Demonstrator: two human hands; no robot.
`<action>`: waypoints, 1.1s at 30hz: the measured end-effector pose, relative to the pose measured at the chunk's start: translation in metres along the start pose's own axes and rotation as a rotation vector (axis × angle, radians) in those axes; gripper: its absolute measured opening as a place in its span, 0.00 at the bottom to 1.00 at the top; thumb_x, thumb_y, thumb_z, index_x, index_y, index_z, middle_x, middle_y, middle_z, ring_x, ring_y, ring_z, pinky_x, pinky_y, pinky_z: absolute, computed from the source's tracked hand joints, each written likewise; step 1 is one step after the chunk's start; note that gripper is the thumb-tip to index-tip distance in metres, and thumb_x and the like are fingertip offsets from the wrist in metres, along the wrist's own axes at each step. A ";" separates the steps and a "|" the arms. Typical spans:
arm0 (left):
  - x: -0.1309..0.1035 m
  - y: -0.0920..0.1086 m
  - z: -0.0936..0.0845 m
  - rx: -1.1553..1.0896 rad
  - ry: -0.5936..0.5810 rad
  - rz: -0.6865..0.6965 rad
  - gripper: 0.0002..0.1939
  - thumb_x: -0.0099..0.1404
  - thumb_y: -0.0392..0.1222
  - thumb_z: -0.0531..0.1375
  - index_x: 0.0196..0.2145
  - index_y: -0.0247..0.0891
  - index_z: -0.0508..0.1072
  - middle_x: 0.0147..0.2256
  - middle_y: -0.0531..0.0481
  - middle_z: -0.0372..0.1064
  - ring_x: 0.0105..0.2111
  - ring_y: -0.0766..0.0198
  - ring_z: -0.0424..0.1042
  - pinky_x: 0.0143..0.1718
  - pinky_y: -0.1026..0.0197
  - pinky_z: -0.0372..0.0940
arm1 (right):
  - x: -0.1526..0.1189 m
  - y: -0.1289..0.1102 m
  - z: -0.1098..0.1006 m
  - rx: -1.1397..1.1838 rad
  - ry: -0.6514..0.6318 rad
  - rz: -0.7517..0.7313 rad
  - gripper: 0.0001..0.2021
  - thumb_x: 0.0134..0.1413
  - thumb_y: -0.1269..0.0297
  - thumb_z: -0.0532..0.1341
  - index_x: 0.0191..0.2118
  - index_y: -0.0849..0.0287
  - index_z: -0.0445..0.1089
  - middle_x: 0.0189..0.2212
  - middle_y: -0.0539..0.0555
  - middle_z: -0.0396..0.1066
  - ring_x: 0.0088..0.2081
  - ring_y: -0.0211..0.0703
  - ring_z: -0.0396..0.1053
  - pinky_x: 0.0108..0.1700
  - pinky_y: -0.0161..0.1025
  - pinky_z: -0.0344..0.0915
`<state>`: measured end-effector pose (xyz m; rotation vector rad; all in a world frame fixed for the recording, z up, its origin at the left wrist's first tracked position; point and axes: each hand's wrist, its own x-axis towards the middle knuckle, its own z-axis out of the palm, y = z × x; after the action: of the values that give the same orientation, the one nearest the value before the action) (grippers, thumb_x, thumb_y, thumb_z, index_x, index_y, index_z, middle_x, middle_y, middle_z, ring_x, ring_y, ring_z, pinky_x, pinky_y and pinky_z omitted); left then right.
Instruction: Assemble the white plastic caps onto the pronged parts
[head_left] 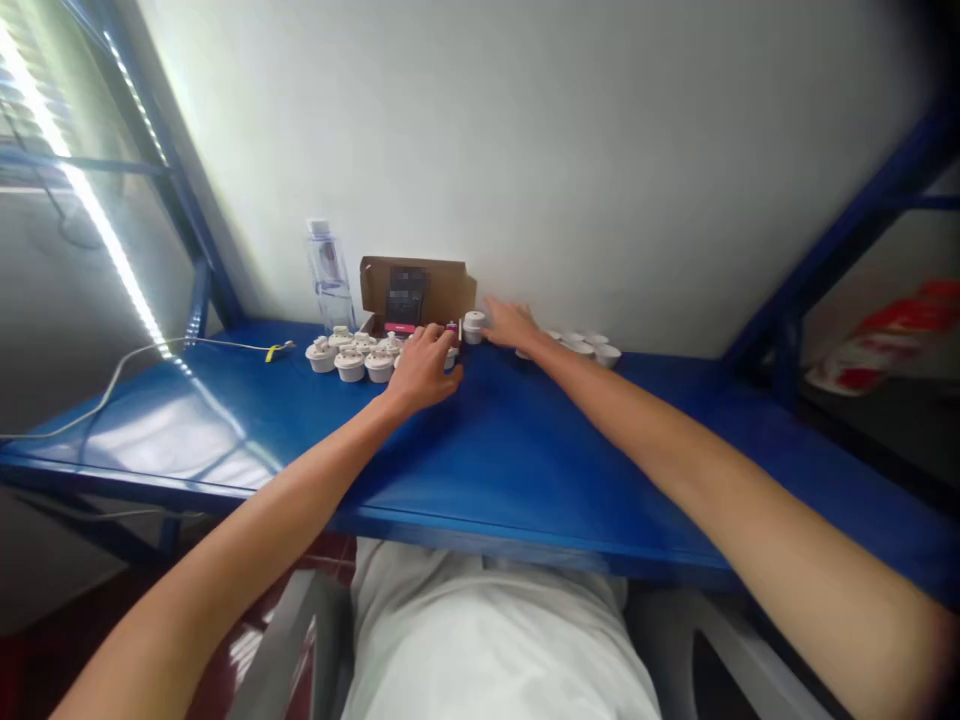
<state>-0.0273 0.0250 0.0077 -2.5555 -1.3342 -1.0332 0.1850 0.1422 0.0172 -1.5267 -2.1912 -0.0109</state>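
Observation:
My left hand rests over the right end of a cluster of white cup-shaped pieces, which have small knobs on their tops. Its fingers reach forward and its thumb stands apart; the fingers cover part of the pieces beneath. My right hand is blurred, stretched out at the back of the table with its fingers apart. Just left of its fingers stands a single white capped piece; whether they touch I cannot tell. Partly behind my right wrist, several white cups stand together.
An open cardboard box with dark packets stands behind the cluster. Left of it is a clear bottle. A white cable with a yellow tag crosses the blue table. Blue frame posts rise at both sides, against a wall behind.

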 end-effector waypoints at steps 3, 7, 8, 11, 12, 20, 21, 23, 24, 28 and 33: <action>0.000 -0.009 -0.003 0.093 0.010 -0.054 0.22 0.64 0.41 0.60 0.56 0.40 0.71 0.55 0.37 0.68 0.57 0.41 0.60 0.58 0.39 0.56 | -0.014 -0.001 -0.003 -0.152 -0.037 0.040 0.26 0.54 0.71 0.64 0.59 0.62 0.67 0.47 0.67 0.77 0.50 0.64 0.73 0.58 0.57 0.61; 0.001 -0.020 -0.002 0.121 0.010 -0.052 0.29 0.64 0.42 0.60 0.63 0.45 0.67 0.58 0.39 0.68 0.60 0.39 0.57 0.60 0.36 0.50 | -0.033 -0.004 -0.008 0.175 0.012 0.037 0.21 0.54 0.69 0.65 0.54 0.60 0.73 0.41 0.59 0.80 0.43 0.58 0.76 0.51 0.50 0.69; 0.002 -0.022 0.000 0.118 0.023 -0.046 0.29 0.64 0.42 0.60 0.63 0.46 0.68 0.58 0.39 0.69 0.60 0.39 0.57 0.61 0.36 0.49 | -0.040 -0.005 -0.009 0.345 0.005 0.052 0.19 0.53 0.67 0.65 0.52 0.60 0.76 0.39 0.57 0.80 0.40 0.55 0.77 0.48 0.48 0.72; 0.007 -0.025 0.005 0.118 0.036 -0.024 0.27 0.64 0.44 0.61 0.61 0.47 0.71 0.56 0.38 0.71 0.61 0.38 0.56 0.62 0.35 0.46 | -0.069 -0.005 -0.011 0.867 -0.103 0.146 0.12 0.51 0.64 0.69 0.42 0.60 0.79 0.37 0.57 0.81 0.34 0.47 0.77 0.40 0.44 0.76; 0.008 -0.025 0.007 0.118 0.027 -0.012 0.25 0.64 0.44 0.61 0.60 0.46 0.72 0.56 0.38 0.72 0.61 0.38 0.56 0.63 0.34 0.44 | -0.079 -0.004 -0.010 0.981 -0.162 0.189 0.12 0.49 0.63 0.71 0.40 0.60 0.80 0.37 0.59 0.81 0.34 0.47 0.78 0.38 0.44 0.77; 0.010 -0.008 0.004 0.006 -0.048 0.015 0.17 0.62 0.44 0.62 0.49 0.42 0.78 0.51 0.37 0.76 0.59 0.38 0.63 0.63 0.30 0.42 | -0.117 0.012 -0.019 0.738 -0.101 0.089 0.14 0.54 0.67 0.65 0.46 0.57 0.81 0.44 0.59 0.81 0.42 0.49 0.79 0.45 0.47 0.78; 0.009 -0.005 0.002 -0.027 -0.064 0.005 0.17 0.61 0.44 0.63 0.48 0.43 0.78 0.50 0.38 0.76 0.58 0.38 0.65 0.63 0.32 0.44 | -0.118 0.012 -0.022 0.668 -0.056 0.032 0.18 0.53 0.70 0.64 0.51 0.56 0.79 0.49 0.58 0.79 0.45 0.50 0.79 0.47 0.47 0.77; 0.008 0.000 0.000 -0.111 -0.115 0.010 0.18 0.59 0.44 0.64 0.48 0.43 0.78 0.49 0.40 0.76 0.55 0.40 0.69 0.62 0.38 0.52 | -0.121 0.009 -0.027 0.598 -0.038 -0.074 0.30 0.50 0.73 0.64 0.60 0.53 0.73 0.58 0.58 0.74 0.53 0.51 0.76 0.51 0.47 0.75; 0.008 0.002 0.000 -0.164 -0.142 0.025 0.20 0.59 0.44 0.64 0.50 0.43 0.77 0.48 0.41 0.76 0.53 0.42 0.71 0.60 0.41 0.56 | -0.124 0.007 -0.029 0.575 -0.071 -0.125 0.34 0.48 0.73 0.65 0.64 0.52 0.69 0.60 0.58 0.72 0.56 0.52 0.74 0.52 0.47 0.74; 0.005 0.001 0.006 -0.312 -0.153 0.081 0.29 0.58 0.44 0.65 0.57 0.40 0.70 0.52 0.42 0.74 0.50 0.48 0.74 0.55 0.50 0.66 | -0.132 -0.006 -0.033 0.416 -0.124 -0.272 0.29 0.48 0.68 0.69 0.59 0.56 0.73 0.56 0.59 0.76 0.56 0.55 0.74 0.59 0.51 0.70; 0.004 -0.006 0.023 -0.474 -0.122 -0.119 0.33 0.55 0.42 0.69 0.56 0.36 0.65 0.46 0.40 0.75 0.47 0.49 0.76 0.50 0.47 0.71 | -0.131 -0.021 -0.038 0.518 0.296 -0.178 0.23 0.56 0.55 0.68 0.55 0.57 0.74 0.50 0.57 0.79 0.50 0.53 0.77 0.56 0.50 0.73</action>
<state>-0.0174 0.0399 -0.0090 -2.9432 -1.4287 -1.3800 0.2160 0.0080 0.0066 -0.9739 -1.8918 0.2391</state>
